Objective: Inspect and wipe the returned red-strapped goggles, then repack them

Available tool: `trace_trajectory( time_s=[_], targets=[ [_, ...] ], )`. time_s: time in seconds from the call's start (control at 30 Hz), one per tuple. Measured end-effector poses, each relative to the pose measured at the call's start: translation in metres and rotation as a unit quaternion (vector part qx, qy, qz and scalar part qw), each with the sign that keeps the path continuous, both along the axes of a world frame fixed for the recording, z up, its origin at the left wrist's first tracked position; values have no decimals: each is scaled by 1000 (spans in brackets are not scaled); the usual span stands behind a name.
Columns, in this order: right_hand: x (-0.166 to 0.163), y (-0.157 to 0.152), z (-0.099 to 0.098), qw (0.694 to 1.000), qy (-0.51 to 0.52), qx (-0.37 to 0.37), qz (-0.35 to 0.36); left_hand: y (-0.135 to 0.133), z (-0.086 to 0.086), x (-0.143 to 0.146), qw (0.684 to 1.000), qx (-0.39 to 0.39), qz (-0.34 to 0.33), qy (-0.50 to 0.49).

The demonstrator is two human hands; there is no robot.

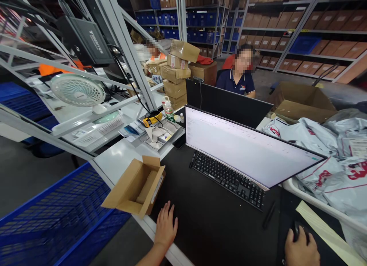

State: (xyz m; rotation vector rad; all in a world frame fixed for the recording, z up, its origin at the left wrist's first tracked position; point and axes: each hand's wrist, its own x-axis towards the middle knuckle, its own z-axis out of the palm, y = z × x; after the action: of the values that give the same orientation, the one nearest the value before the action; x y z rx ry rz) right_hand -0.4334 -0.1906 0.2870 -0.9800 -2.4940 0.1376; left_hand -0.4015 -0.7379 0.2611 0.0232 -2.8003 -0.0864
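My left hand [166, 226] lies flat on the black desk mat [212, 220], fingers stretched out and holding nothing. Just beyond its fingertips stands an open cardboard box [124, 185] with its flaps folded out and a smaller brown piece inside. At the lower right, my right hand [302, 250] rests over a black computer mouse [297, 228], its fingers curled around it. Between the hands and the lit monitor [246, 143] sits a black keyboard [226, 176]. A black pen [268, 215] is on the mat, left of the mouse.
A blue plastic crate [65, 204] stands on the left below the desk edge. White plastic parcels [323, 174] fill a bin at the right. A grey tray [164, 137] and a bottle [168, 110] stand behind the box. A person [236, 80] sits beyond the monitors.
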Motion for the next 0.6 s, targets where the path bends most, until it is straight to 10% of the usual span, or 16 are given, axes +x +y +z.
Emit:
trace_trajectory(
  time_s=[0.6],
  targets=[
    [2, 1, 1, 1000, 0, -3, 15, -1, -4, 1, 1000, 28, 8, -9]
  ],
)
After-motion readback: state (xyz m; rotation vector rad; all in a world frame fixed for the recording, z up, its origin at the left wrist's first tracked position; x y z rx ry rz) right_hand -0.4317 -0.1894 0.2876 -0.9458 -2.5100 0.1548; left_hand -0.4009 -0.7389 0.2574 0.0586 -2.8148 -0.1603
